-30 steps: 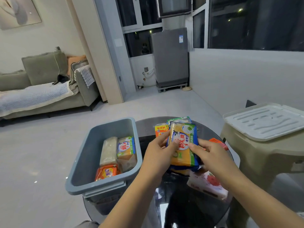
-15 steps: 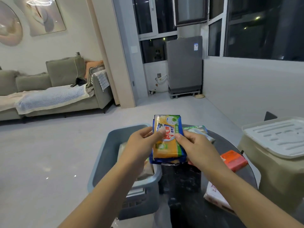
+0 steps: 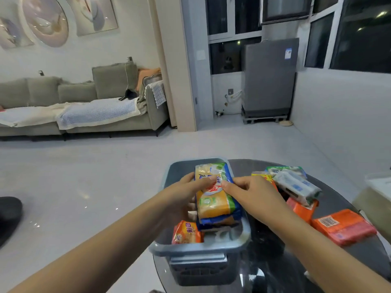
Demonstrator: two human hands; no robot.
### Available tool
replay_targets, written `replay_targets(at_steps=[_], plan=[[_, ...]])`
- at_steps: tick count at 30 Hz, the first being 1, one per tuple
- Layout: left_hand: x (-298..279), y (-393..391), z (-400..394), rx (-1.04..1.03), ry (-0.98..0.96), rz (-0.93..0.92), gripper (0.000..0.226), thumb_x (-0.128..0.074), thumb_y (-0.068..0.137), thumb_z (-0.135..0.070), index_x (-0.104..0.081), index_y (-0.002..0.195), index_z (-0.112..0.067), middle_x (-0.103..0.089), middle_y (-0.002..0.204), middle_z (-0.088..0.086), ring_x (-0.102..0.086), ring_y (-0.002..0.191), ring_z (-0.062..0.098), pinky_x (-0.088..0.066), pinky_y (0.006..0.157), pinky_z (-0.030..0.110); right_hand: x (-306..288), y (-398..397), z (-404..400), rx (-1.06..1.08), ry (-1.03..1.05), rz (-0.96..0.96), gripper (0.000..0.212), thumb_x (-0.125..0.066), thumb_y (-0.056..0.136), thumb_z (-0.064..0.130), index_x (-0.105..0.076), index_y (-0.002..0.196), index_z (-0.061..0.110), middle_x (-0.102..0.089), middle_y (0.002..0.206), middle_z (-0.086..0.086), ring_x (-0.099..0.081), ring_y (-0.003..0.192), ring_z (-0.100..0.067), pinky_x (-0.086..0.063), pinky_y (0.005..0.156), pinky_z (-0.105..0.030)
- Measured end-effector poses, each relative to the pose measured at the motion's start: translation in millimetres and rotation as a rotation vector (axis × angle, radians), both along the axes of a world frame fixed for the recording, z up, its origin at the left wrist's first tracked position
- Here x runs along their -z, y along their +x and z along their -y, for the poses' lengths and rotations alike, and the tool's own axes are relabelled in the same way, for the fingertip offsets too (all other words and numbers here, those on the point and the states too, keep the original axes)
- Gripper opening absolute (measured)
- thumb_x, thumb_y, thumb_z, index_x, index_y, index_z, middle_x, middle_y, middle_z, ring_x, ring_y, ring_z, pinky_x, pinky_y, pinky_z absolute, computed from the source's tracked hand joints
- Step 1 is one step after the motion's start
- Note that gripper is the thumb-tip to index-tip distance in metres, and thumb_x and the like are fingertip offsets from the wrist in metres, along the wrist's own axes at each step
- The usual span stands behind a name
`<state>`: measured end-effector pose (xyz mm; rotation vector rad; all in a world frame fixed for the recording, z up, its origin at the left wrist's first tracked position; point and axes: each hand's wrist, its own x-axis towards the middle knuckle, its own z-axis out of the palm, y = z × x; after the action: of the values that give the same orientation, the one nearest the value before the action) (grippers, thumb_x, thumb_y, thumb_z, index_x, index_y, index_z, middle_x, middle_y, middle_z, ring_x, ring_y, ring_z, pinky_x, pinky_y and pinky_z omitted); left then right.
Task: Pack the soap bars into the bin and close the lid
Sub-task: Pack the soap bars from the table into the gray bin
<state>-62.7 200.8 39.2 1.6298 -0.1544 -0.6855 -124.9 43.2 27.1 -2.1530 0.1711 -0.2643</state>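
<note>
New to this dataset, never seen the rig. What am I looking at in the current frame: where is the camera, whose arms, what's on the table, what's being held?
There is no robot here. A person wears one wide-angle camera on the head, looking forward and down, so the two bare arms coming in from the bottom are that person's own. The room behind looks bent only because of the wide lens.

The left hand and right hand together hold a yellow soap pack over the open grey bin. An orange soap bar already lies inside the bin.

The bin stands on a dark round glass table. To its right more soap waits: a white and blue pack, a small orange bar and a large orange bar. The bin has no lid on it yet.
</note>
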Motion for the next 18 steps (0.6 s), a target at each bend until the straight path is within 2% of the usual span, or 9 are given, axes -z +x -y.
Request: replay_targets(at_steps=[2,3,6,10,12,14,16,18], plan=[[7.8,3.5,-2.4,0.017,0.018,-0.062,0.045,-0.067,0.082,-0.04,-0.052,0.123,-0.027,-0.067,0.12,0.014,-0.062,0.113,0.036,-0.047,0.097,0.054,4.2,1.4,1.2,-0.024,-0.015,-0.044,0.031,-0.056,0.082,0.049,-0.075,0.085,0.025,-0.075,0.074,0.005,-0.069,0.073,-0.009,-0.057,0.076,-0.038],[11.1,5.0,-3.4,0.025,0.025,-0.089,0.044,-0.065,0.083,-0.039,-0.052,0.123,-0.026,-0.064,0.124,0.017,-0.056,0.119,0.04,-0.042,0.101,0.058,5.9,2.5,2.3,-0.035,-0.016,-0.059,0.028,-0.057,0.082,0.048,-0.075,0.085,0.027,-0.075,0.074,0.008,-0.069,0.072,-0.007,-0.057,0.075,-0.036],[20.7,8.4,-6.9,0.033,0.051,-0.157,0.042,-0.063,0.085,-0.035,-0.054,0.123,-0.021,-0.063,0.124,0.019,-0.057,0.117,0.04,-0.042,0.102,0.057,8.6,5.4,6.5,-0.05,-0.048,-0.085,0.025,-0.058,0.082,0.044,-0.076,0.086,0.027,-0.075,0.078,0.011,-0.067,0.071,-0.005,-0.055,0.071,-0.03],[38.0,8.4,-7.7,0.047,0.061,-0.193,0.036,-0.063,0.086,-0.025,-0.057,0.119,-0.014,-0.068,0.117,0.017,-0.065,0.103,0.035,-0.049,0.095,0.049,15.1,11.5,11.7,0.031,-0.081,-0.007,0.021,-0.058,0.082,0.036,-0.074,0.088,0.024,-0.075,0.086,0.013,-0.065,0.077,-0.004,-0.051,0.071,-0.027],[45.0,9.0,-6.0,0.063,0.09,-0.192,0.031,-0.065,0.085,-0.023,-0.059,0.115,-0.014,-0.071,0.109,0.013,-0.068,0.093,0.03,-0.053,0.089,0.045,20.2,14.8,13.0,0.04,-0.08,0.031,0.023,-0.058,0.084,0.032,-0.071,0.101,0.027,-0.07,0.096,0.015,-0.058,0.08,0.005,-0.045,0.069,-0.015],[47.0,11.8,-3.9,0.082,0.123,-0.187,0.027,-0.066,0.085,-0.025,-0.061,0.11,-0.017,-0.074,0.098,0.008,-0.071,0.083,0.023,-0.056,0.074,0.038,27.5,18.5,14.3,0.013,-0.112,0.05,0.028,-0.058,0.085,0.03,-0.065,0.112,0.028,-0.058,0.099,0.012,-0.05,0.079,0.006,-0.035,0.067,-0.005],[46.8,15.3,-2.4,0.104,0.151,-0.184,0.024,-0.066,0.085,-0.025,-0.061,0.106,-0.018,-0.075,0.087,0.004,-0.072,0.072,0.019,-0.056,0.06,0.032,33.7,20.5,15.0,-0.017,-0.145,0.049,0.034,-0.057,0.086,0.028,-0.058,0.119,0.029,-0.043,0.105,0.013,-0.045,0.084,0.005,-0.033,0.062,-0.001],[45.0,16.6,-0.2,0.12,0.166,-0.199,0.02,-0.065,0.086,-0.024,-0.06,0.105,-0.018,-0.076,0.084,0.003,-0.073,0.07,0.018,-0.058,0.06,0.032,39.6,20.9,15.5,-0.054,-0.127,0.026,0.039,-0.057,0.087,0.024,-0.052,0.126,0.027,-0.035,0.111,0.015,-0.043,0.088,0.008,-0.037,0.06,0.002]])
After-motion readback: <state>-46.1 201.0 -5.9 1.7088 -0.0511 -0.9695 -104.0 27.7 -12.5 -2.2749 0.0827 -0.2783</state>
